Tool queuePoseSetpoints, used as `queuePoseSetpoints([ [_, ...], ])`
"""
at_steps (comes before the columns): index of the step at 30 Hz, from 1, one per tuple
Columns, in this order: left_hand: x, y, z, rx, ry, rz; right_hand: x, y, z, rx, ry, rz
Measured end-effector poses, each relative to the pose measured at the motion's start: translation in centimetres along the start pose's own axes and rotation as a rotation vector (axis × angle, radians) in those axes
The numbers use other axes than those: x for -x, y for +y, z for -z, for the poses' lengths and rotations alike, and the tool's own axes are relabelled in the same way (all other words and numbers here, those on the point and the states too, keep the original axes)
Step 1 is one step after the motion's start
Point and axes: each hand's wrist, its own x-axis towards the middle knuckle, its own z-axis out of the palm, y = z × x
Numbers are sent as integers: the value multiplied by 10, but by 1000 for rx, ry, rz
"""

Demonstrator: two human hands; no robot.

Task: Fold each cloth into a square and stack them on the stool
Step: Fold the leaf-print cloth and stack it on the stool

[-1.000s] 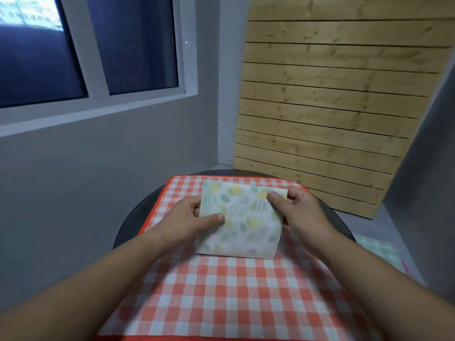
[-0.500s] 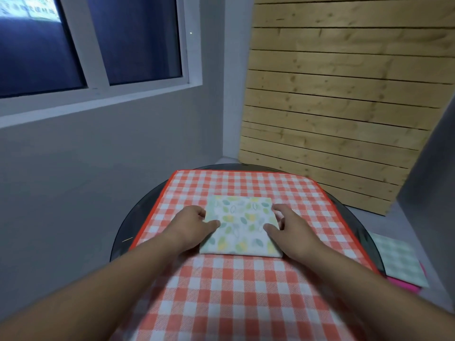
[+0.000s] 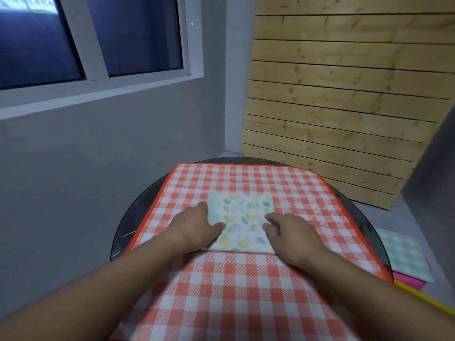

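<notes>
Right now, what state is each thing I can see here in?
red checked cloth: spread flat over the round table.
leaf-print cloth: folded into a square, lying flat on the red checked cloth.
left hand: at the leaf-print cloth's left edge, thumb on top.
right hand: fingers relaxed, resting on its right side.
green checked cloth: folded, lying on a pink item.
</notes>
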Motion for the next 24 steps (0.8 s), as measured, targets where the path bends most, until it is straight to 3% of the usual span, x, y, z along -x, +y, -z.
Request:
queuePoseSetpoints([
  [10,13,5,-23,-290,122,-104,8,-3,-4,85,52,30],
  [15,15,9,-19,-453,104,-133,13,-5,-6,182,77,42],
  [21,3,13,-22,-286,-36,-336,6,-10,-5,190,46,51],
  [24,-1,9,-34,-301,-73,-347,-2,-20,-3,120,3,176],
])
